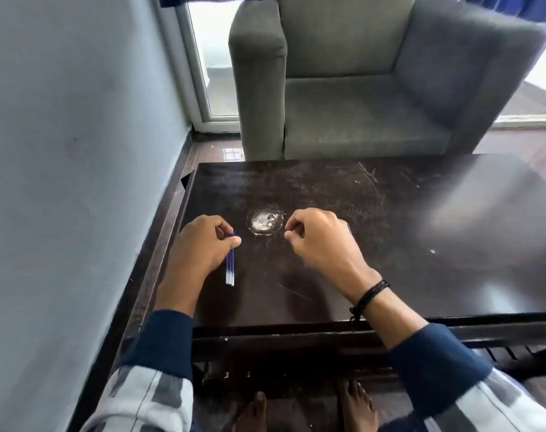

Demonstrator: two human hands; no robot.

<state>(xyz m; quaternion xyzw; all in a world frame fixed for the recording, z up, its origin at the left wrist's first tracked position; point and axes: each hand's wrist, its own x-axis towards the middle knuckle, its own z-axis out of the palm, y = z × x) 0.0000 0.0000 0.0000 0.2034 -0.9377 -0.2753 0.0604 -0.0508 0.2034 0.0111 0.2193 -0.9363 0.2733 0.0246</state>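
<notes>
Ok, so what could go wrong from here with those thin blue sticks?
The left hand pinches the thin blue sticks only near their far ends, so the bundle could fan out or one could slip loose. They are close to the left edge of the table, so a dropped one may roll off.

Left hand [203, 244] pinches bundle of thin blue sticks [230, 269] over dark table [390, 244]. Right hand [315, 238] curled beside whitish round stain [265, 222]. Grey armchair [343, 104] behind.
</notes>
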